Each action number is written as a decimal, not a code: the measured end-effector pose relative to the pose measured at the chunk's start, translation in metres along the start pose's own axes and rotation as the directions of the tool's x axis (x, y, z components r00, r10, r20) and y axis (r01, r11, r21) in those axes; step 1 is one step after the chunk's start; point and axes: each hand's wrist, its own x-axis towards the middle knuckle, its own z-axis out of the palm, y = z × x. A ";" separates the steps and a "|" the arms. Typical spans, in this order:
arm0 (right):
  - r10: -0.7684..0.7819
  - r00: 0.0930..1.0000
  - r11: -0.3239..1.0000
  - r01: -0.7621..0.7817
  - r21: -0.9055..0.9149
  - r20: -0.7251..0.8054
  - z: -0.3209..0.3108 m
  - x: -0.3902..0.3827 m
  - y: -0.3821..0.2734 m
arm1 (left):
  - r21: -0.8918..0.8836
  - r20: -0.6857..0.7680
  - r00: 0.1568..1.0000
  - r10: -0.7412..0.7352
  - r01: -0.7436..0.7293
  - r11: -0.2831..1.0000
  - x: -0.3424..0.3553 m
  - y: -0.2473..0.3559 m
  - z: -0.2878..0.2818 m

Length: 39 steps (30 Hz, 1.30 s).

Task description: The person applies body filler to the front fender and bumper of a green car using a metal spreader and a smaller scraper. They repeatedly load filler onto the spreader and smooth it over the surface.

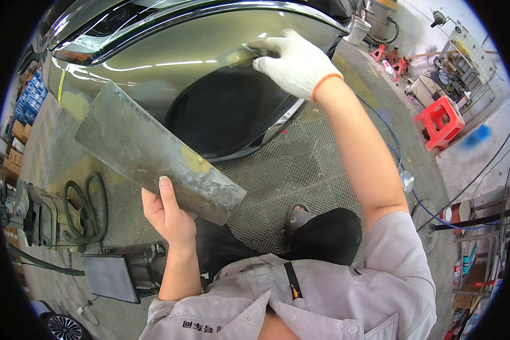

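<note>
My bare left hand (169,214) is closed on the near edge of a flat grey metal plate (147,147), thumb on top. The plate is tilted, smeared and scuffed, with a dab of yellowish putty (194,161) near its right end. Stretched forward, my right hand (292,63) wears a white knit glove with an orange cuff. Its fingers pinch a thin scraper (251,49), mostly hidden by the glove, against the olive-grey car bumper (153,71). A yellowish putty patch (236,58) lies on the bumper beside the fingertips. Another pale patch (75,105) marks the bumper's left part.
Below the bumper's large dark opening (221,110) lies grid-patterned flooring (283,175). A red stool (440,123) and a blue hose (419,198) are on the right. On the left stand a machine with a coiled hose (85,209) and a dark flat panel (110,277).
</note>
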 end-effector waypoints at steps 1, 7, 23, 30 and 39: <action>-0.027 0.999 1.000 0.027 0.001 0.047 -0.004 0.007 -0.003 | -0.009 0.004 1.000 0.004 -0.004 1.000 0.000 0.000 0.000; -0.076 0.987 0.990 0.091 -0.104 0.138 0.001 0.007 -0.022 | -0.024 -0.009 1.000 0.008 -0.009 1.000 -0.002 -0.002 -0.002; -0.260 0.966 0.601 0.164 0.782 -0.003 0.040 -0.116 -0.013 | -0.093 0.040 0.997 -0.060 0.063 0.994 0.001 0.006 0.001; -0.518 0.855 0.425 0.281 0.860 -0.024 0.081 -0.160 -0.015 | -0.256 0.009 0.991 -0.136 0.134 0.957 0.005 0.007 0.009; 0.036 0.975 0.883 0.072 0.463 -0.220 0.073 -0.097 0.015 | -0.227 -0.040 0.995 -0.090 0.078 0.971 0.014 0.012 -0.008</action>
